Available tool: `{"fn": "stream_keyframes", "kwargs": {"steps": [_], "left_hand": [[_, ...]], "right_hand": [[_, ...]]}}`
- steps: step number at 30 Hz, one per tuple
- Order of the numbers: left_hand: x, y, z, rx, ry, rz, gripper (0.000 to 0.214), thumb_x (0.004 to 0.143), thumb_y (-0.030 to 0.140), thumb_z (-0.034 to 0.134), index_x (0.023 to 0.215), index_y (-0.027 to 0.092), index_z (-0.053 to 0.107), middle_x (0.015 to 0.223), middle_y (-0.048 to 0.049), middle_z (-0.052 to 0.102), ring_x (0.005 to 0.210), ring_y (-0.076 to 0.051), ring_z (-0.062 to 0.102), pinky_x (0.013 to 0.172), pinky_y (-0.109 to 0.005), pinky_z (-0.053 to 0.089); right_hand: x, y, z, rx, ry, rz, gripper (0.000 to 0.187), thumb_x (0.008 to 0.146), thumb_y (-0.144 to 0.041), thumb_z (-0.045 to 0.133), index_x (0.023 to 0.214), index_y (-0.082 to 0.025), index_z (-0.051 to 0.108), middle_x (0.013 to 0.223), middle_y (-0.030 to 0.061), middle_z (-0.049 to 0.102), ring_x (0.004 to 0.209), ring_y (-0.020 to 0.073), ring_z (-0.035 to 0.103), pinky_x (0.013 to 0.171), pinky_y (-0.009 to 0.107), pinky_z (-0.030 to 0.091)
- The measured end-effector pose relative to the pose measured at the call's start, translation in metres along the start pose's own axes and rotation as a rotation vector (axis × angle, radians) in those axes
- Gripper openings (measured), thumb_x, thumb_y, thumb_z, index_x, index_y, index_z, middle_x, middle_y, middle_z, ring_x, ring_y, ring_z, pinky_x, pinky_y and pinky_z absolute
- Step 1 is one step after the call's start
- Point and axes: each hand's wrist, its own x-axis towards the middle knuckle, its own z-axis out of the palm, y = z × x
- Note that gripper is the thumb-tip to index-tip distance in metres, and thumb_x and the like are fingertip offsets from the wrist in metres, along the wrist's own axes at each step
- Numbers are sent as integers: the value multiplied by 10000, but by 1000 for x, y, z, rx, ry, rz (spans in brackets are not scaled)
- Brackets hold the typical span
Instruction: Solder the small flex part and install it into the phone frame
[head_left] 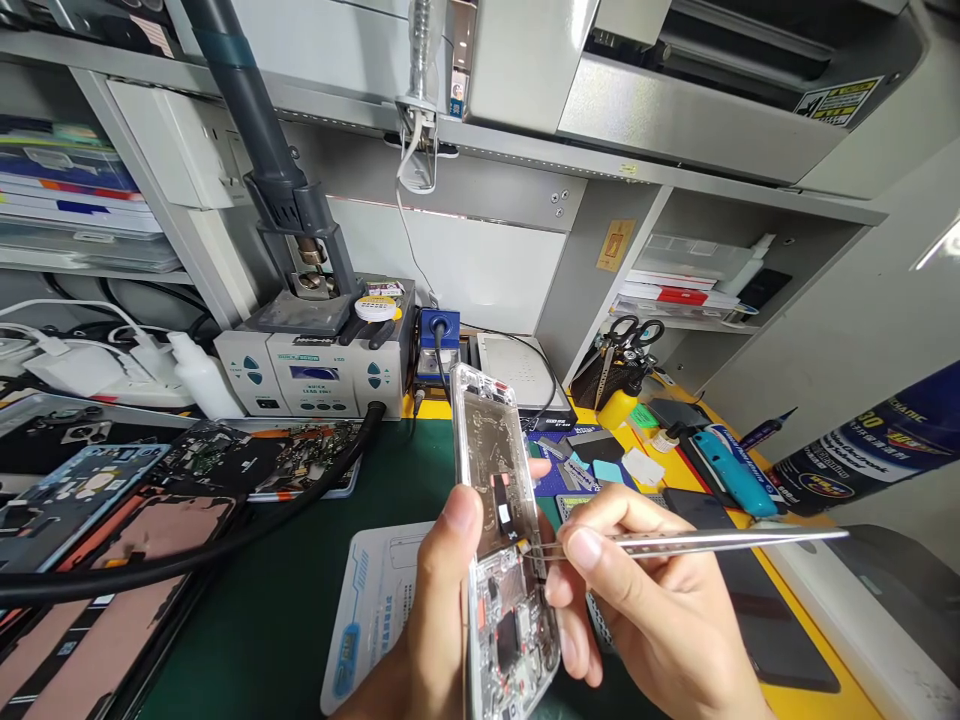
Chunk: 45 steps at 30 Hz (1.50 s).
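Note:
My left hand (439, 610) grips an opened phone frame (491, 470) upright at the bottom centre, thumb along its left edge. Bare metal, a black flex part and small boards show inside the frame. My right hand (645, 610) is closed on metal tweezers (712, 542), pinched between thumb and fingers. The tweezer tips touch the inside of the frame near its right edge, about halfway down. The tweezers' long end points right.
A green mat (285, 590) carries a white printed card (375, 600). Opened phones (97, 520) lie at left under a thick black hose (225, 545). A hot-air station (315, 370) stands behind. Scissors (634, 330), small tools and a blue case (731, 470) sit on yellow at right.

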Motion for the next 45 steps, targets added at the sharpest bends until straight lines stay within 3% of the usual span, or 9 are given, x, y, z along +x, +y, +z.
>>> {"fn": "stream_keyframes", "kwargs": {"steps": [6,14,24,33,45], "left_hand": [[2,0,1,8,-33,31,987,824,830,482,1512,135,345,890,-90,681,813,-284,685,732,-419,513],[7,-4,-2,-60,-140,90,825,863,784,464,1395,153,465,709,-7,606,567,-189,607,657,-396,502],[3,-2,-1,-7,-15,37,930,832,808,505,1489,159,397,833,-70,682,731,-258,679,684,-401,516],[8,-5,-2,-65,-145,111,822,865,777,466,1384,139,467,738,-14,598,567,-163,585,627,-356,488],[5,-5,4,-115,-75,134,873,871,726,528,1526,177,348,892,-78,686,738,-270,689,653,-402,529]], "right_hand": [[-1,1,0,9,4,-9,213,909,-302,755,776,-151,685,650,35,720,415,96,635,383,154,491],[0,2,0,10,9,-22,234,902,-311,760,756,-147,680,662,44,726,413,100,634,377,160,491],[-1,3,0,14,5,-13,212,910,-292,754,770,-147,688,667,42,731,420,97,641,387,156,500],[1,2,3,53,8,-22,217,909,-297,755,769,-152,673,661,23,725,423,93,643,387,149,496],[1,2,4,10,34,-9,249,889,-329,772,757,-147,665,656,32,718,412,95,621,382,168,483]]}}
